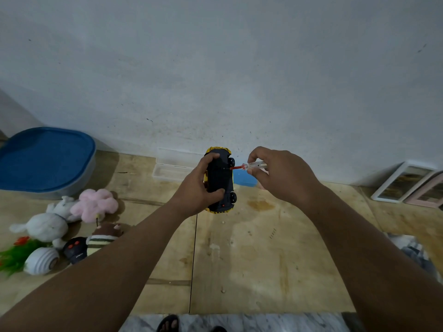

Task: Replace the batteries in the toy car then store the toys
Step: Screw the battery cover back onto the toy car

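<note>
pale wall behind, wooden floor below — the left hand (203, 185) grips the toy car (220, 180) belly-up, long axis pointing away from the person. the right hand (282, 173) pinches a screwdriver (249, 166), tip entering crosswise from the right.

Light: dim, even, cool indoor cast.
Shadows: soft, faint beneath the arms at lower centre.
Glare: none.
Sharpness: centre fairly crisp; slight softness toward corners.
Distortion: wide-angle bowing, strongest at left and right edges.
</note>
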